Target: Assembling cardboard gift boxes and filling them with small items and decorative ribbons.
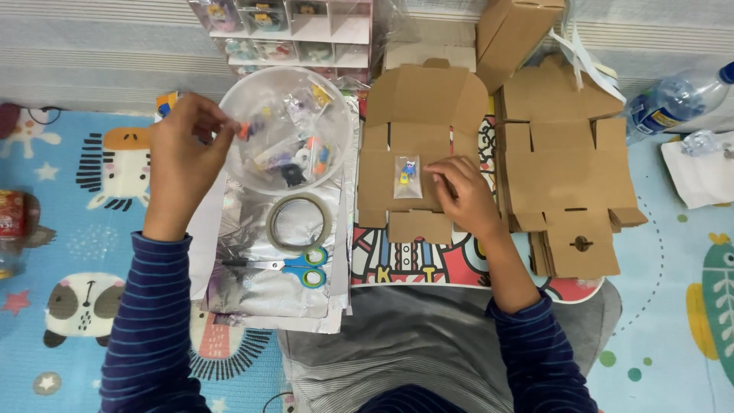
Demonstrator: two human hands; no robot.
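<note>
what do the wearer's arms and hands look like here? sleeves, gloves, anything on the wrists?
Both arms wear long dark navy sleeves with thin lighter blue horizontal stripes, ending in ribbed cuffs partway down the forearms. The left hand and right hand are bare: no gloves, and no rings, watch or wristband visible.

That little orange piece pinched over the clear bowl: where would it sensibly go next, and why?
Probably across onto the flat cardboard box blank. The left hand pinches the orange piece at the bowl's rim, while the right hand steadies a small clear bag already lying on that blank.
</note>
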